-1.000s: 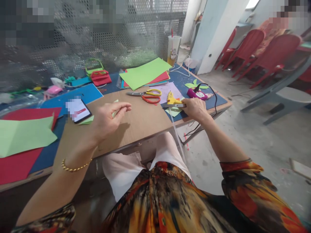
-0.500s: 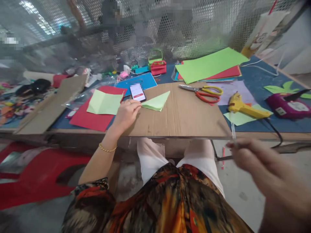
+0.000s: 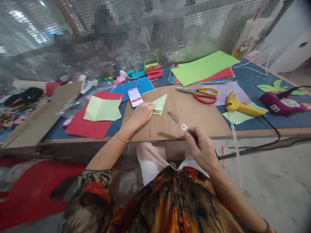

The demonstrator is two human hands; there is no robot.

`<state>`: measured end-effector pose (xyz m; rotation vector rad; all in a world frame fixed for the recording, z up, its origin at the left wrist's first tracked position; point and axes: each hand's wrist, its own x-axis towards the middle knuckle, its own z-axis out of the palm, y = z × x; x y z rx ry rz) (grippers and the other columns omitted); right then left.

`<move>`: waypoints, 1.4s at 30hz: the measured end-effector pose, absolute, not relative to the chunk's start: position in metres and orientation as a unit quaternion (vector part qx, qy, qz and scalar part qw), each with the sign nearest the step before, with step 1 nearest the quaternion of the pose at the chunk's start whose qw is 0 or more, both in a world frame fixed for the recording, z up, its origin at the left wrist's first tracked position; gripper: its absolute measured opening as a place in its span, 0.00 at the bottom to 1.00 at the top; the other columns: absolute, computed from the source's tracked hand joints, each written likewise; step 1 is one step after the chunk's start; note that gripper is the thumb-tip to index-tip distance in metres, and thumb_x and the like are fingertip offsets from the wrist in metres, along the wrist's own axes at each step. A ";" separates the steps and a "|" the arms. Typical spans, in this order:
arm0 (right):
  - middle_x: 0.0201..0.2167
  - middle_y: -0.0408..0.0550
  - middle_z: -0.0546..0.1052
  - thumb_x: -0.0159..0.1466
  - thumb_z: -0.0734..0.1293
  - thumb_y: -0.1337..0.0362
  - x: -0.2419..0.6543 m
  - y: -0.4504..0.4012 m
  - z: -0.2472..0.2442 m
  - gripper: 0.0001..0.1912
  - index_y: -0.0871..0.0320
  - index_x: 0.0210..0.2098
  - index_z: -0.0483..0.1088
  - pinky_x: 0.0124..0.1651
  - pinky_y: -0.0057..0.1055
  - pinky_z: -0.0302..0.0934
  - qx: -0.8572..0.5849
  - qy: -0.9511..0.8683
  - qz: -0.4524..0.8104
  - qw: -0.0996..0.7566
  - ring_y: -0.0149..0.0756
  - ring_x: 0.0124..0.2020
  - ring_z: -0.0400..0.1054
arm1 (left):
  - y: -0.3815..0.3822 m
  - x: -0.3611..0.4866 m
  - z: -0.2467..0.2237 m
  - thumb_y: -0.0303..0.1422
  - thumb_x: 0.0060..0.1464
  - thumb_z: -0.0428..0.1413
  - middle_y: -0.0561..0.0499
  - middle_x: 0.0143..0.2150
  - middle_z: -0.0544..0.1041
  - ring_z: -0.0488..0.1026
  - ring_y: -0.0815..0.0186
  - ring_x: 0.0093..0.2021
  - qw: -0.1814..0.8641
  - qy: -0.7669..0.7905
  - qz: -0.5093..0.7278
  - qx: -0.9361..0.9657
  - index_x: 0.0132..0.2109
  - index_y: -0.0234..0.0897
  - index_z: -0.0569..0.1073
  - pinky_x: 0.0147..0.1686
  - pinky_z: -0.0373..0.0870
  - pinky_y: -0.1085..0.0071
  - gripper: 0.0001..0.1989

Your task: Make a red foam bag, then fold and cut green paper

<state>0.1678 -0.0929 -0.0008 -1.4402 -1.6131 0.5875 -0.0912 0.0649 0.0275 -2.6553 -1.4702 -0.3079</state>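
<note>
My left hand (image 3: 143, 113) is closed on the left end of a folded light green paper (image 3: 159, 105), resting it on the brown cardboard (image 3: 150, 127). My right hand (image 3: 200, 145) grips a knife (image 3: 173, 117) whose blurred blade points up and left over the cardboard. A pale piece with a small hole shows at the blade's base; my fingers hide most of the handle. Beside my left hand lies a phone (image 3: 136, 98) with a lit screen. Orange and yellow scissors (image 3: 201, 94) lie beyond the knife.
On the right are a yellow glue gun (image 3: 243, 107) with a clear glue stick and a purple device (image 3: 279, 102). Green sheets (image 3: 206, 68) lie stacked behind. Red paper (image 3: 97, 127) with light green paper (image 3: 102, 108) is on the left. A drink cup (image 3: 247, 37) stands at the back right.
My right hand has moved left from beyond the table's front edge to over the cardboard, bringing the knife towards the folded paper. My left hand still holds the paper.
</note>
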 end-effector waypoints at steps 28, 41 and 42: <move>0.39 0.57 0.84 0.78 0.59 0.52 0.174 0.007 0.093 0.20 0.57 0.48 0.79 0.39 0.37 0.53 -0.627 -0.742 -0.065 0.227 0.47 0.38 0.75 | 0.078 -0.134 0.023 0.30 0.70 0.54 0.44 0.32 0.81 0.75 0.61 0.31 0.188 -0.606 -0.501 -0.588 0.39 0.36 0.80 0.38 0.67 0.65 0.12; 0.61 0.69 0.79 0.81 0.55 0.52 0.073 0.130 0.076 0.26 0.63 0.52 0.79 0.62 0.45 0.64 -0.615 -0.769 0.073 0.156 0.56 0.63 0.74 | 0.082 -0.134 0.002 0.32 0.71 0.54 0.38 0.41 0.88 0.84 0.58 0.39 0.186 -0.584 -0.488 -0.622 0.51 0.33 0.85 0.43 0.75 0.65 0.15; 0.56 0.66 0.82 0.82 0.52 0.50 0.072 0.126 0.081 0.30 0.62 0.50 0.79 0.57 0.41 0.67 -0.592 -0.780 0.106 0.173 0.51 0.56 0.78 | 0.080 -0.132 0.002 0.33 0.72 0.53 0.38 0.41 0.88 0.84 0.58 0.39 0.184 -0.572 -0.492 -0.630 0.52 0.33 0.85 0.43 0.75 0.65 0.16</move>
